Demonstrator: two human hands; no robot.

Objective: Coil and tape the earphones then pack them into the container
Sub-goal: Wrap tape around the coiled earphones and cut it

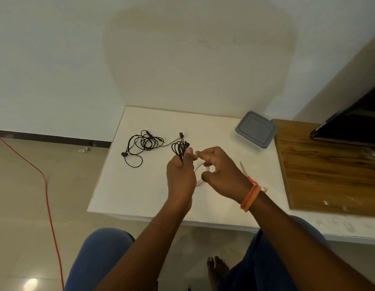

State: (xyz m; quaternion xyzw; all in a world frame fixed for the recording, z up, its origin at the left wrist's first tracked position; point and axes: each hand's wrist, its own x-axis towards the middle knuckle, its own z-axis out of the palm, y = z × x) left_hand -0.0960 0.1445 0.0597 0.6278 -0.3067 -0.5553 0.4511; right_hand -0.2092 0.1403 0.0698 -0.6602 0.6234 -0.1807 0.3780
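My left hand [180,177] is raised above the white table [140,192] and grips a coiled black earphone [179,148], whose loops stick up above my fingers. My right hand [219,173] is close beside it, thumb and forefinger pinched on what looks like a small strip of clear tape [198,152] by the coil. A clear tape roll [200,175] lies on the table, partly hidden under my hands. A second black earphone [143,144] lies loose and tangled at the table's left. The grey-lidded container [255,129] stands shut at the back right.
Scissors with a red handle [246,172] lie behind my right wrist. A wooden board [329,164] and a dark screen [354,120] sit to the right. A red cable [46,196] runs across the floor on the left. My knees and a bare foot are below the table edge.
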